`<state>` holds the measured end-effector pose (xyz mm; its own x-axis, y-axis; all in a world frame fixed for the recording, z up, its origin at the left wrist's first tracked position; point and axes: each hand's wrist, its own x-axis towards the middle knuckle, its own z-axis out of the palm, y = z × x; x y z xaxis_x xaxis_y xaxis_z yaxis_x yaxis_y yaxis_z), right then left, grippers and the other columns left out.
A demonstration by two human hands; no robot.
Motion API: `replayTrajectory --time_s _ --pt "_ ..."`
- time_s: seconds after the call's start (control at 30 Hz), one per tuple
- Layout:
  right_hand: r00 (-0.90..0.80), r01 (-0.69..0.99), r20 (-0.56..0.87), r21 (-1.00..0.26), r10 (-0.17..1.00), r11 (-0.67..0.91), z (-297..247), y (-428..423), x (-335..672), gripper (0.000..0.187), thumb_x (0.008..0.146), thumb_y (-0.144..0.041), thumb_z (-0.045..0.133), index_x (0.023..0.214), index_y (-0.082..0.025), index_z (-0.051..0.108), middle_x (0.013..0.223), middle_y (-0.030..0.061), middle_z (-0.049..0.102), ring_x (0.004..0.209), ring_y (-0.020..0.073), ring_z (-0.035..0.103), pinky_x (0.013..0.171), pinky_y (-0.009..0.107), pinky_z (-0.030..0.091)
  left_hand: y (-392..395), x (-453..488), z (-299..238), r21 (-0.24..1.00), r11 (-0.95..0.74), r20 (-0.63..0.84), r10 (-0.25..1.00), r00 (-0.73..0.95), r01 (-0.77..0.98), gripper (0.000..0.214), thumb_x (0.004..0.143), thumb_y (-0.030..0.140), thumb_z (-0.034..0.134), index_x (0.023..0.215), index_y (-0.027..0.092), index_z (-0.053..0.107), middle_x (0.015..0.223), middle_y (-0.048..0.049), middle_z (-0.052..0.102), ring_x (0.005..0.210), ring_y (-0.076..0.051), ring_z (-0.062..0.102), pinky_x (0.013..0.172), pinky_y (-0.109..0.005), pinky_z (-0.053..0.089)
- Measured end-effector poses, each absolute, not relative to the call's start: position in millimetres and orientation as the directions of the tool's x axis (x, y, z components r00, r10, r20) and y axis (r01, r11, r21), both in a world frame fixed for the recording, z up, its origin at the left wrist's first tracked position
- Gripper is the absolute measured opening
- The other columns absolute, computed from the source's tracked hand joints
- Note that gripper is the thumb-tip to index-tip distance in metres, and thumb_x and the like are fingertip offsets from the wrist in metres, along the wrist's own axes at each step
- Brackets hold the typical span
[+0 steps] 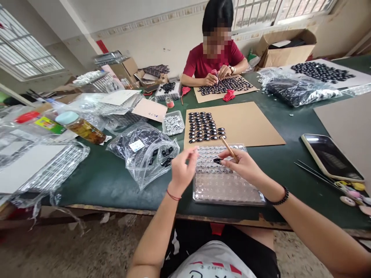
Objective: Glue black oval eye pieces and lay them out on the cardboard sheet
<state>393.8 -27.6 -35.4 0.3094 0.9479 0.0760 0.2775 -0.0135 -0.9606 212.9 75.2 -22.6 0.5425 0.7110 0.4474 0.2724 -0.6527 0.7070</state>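
My left hand (181,170) hovers over the left edge of a clear plastic tray (228,189) of small round cavities, fingers curled and pinched together; what it holds is too small to make out. My right hand (242,164) grips a thin wooden stick (228,148) and pinches a small black oval bead (217,160) above the tray. Just behind the tray, a brown cardboard sheet (252,123) carries rows of black oval beads (204,127).
A plastic bag with black beads (145,148) lies left of the tray, a small tub of clear pieces (173,123) behind it. A phone (330,156) and metal tweezers (313,172) lie right. Across the green table (107,177), another person in red works on a second bead sheet (224,85).
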Motion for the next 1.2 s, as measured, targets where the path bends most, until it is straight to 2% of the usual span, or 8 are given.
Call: replayTrajectory --time_s 0.07,0.13,0.27,0.4,0.57,0.8,1.1,1.2 --pt "0.323 0.266 0.059 -0.963 0.945 -0.031 -35 -29 393 0.025 0.073 -0.037 0.061 0.085 -0.015 0.059 0.062 -0.0015 0.053 0.039 0.0035 0.031 0.036 0.019 0.028 97 193 -29 0.585 -0.652 0.46 0.757 0.464 0.483 0.026 0.088 0.029 0.041 0.103 0.016 0.058 0.096 -0.0072 0.065 0.085 -0.017 0.061 0.078 -0.027 0.047" --pt "0.327 0.256 0.053 -0.966 0.944 -0.034 -35 -30 392 0.025 0.073 -0.038 0.061 0.084 -0.016 0.058 0.054 -0.0045 0.046 0.038 0.0036 0.027 0.035 0.019 0.024 120 176 -40 0.365 -0.629 0.392 0.772 0.5 0.686 0.028 0.088 0.028 0.039 0.103 0.015 0.059 0.102 -0.0088 0.063 0.093 -0.02 0.057 0.087 -0.032 0.042" --pt "0.3 0.253 0.05 -0.967 0.953 -0.029 -36 -31 390 0.024 0.072 -0.038 0.062 0.082 -0.017 0.058 0.053 -0.0056 0.042 0.039 0.0044 0.027 0.035 0.019 0.023 150 162 -68 0.179 -0.588 0.262 0.801 0.538 0.789 0.046 0.08 0.04 0.052 0.119 0.015 0.051 0.128 -0.0141 0.047 0.118 -0.032 0.038 0.096 -0.045 0.03" --pt "0.292 0.224 0.048 -0.974 0.955 -0.02 -36 -31 389 0.026 0.072 -0.041 0.061 0.082 -0.017 0.057 0.062 -0.0022 0.051 0.04 0.0043 0.029 0.036 0.02 0.024 150 164 -82 0.04 -0.565 0.195 0.814 0.548 0.824 0.041 0.089 0.037 0.035 0.122 0.016 0.048 0.12 -0.0145 0.05 0.108 -0.031 0.042 0.087 -0.044 0.034" --pt "0.297 0.235 0.063 -0.972 0.953 -0.01 -37 -29 389 0.026 0.071 -0.04 0.062 0.082 -0.016 0.058 0.074 0.0017 0.057 0.041 0.0041 0.03 0.038 0.021 0.026 139 163 -82 0.042 -0.581 0.23 0.797 0.558 0.813 0.029 0.088 0.033 0.038 0.101 0.015 0.056 0.099 -0.0129 0.053 0.091 -0.026 0.049 0.08 -0.035 0.037" --pt "0.325 0.24 0.058 -0.97 0.944 -0.023 -40 -28 389 0.027 0.072 -0.04 0.061 0.083 -0.016 0.058 0.061 -0.0023 0.049 0.043 0.005 0.029 0.041 0.021 0.025 135 162 -81 0.128 -0.591 0.228 0.799 0.556 0.796 0.019 0.087 0.029 0.04 0.078 0.017 0.052 0.078 -0.0068 0.054 0.071 -0.019 0.051 0.064 -0.028 0.035" --pt "0.398 0.205 0.093 -0.979 0.913 0.01 -36 -25 398 0.027 0.07 -0.04 0.063 0.082 -0.016 0.06 0.073 0.0014 0.055 0.049 0.0065 0.037 0.046 0.022 0.03 121 165 -66 0.332 -0.54 0.298 0.838 0.458 0.773 0.026 0.084 0.038 0.044 0.067 0.018 0.044 0.059 0.001 0.048 0.055 -0.014 0.046 0.054 -0.023 0.032" --pt "0.49 0.158 0.115 -0.987 0.864 0.042 -37 -19 412 0.026 0.069 -0.038 0.064 0.083 -0.016 0.06 0.069 0.0002 0.055 0.049 0.006 0.036 0.047 0.022 0.03 96 185 -44 0.396 -0.65 0.298 0.759 0.578 0.649 0.032 0.087 0.041 0.038 0.066 0.018 0.042 0.061 0.0019 0.049 0.058 -0.012 0.047 0.057 -0.022 0.036"
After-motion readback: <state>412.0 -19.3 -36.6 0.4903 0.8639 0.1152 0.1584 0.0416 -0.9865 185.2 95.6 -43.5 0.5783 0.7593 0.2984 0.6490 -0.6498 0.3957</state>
